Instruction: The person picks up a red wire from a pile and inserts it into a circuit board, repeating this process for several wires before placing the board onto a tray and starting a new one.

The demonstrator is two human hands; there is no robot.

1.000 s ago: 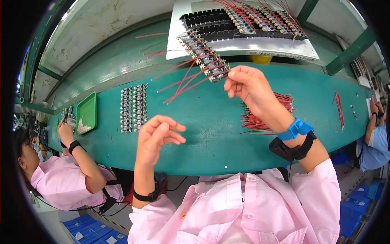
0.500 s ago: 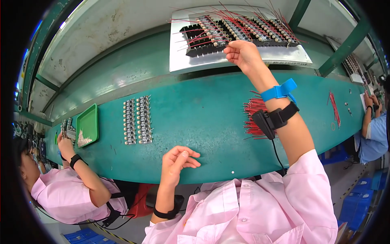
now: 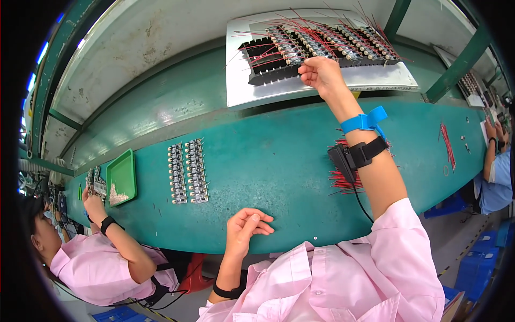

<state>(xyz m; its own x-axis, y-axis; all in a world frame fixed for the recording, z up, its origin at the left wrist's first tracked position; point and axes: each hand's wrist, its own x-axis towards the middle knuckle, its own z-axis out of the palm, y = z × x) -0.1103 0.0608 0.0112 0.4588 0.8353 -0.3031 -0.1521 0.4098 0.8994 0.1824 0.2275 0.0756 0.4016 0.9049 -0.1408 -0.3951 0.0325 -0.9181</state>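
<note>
At the left part of the black rack (image 3: 263, 77), on the white board (image 3: 238, 95), a strip (image 3: 286, 47) of small parts with red wires is seen in place, or almost. Its near end is met by the right hand (image 3: 321, 74). The thumb and forefinger are brought together there, but whether the strip is clamped between them cannot be told.

To the right of this strip, several wired strips (image 3: 351, 44) are already set in rows, so this part appears to be done. At the left end of the rack, slots are left unfilled. On the green table (image 3: 268, 145), two strips (image 3: 186, 173) are laid side by side; no red wires can be seen on them, so they may be judged as not yet done. Many loose wires (image 3: 343, 182) are left under the right forearm.

By the left hand (image 3: 248, 228), nothing is held; its fingers are half bent and slightly apart.
</note>
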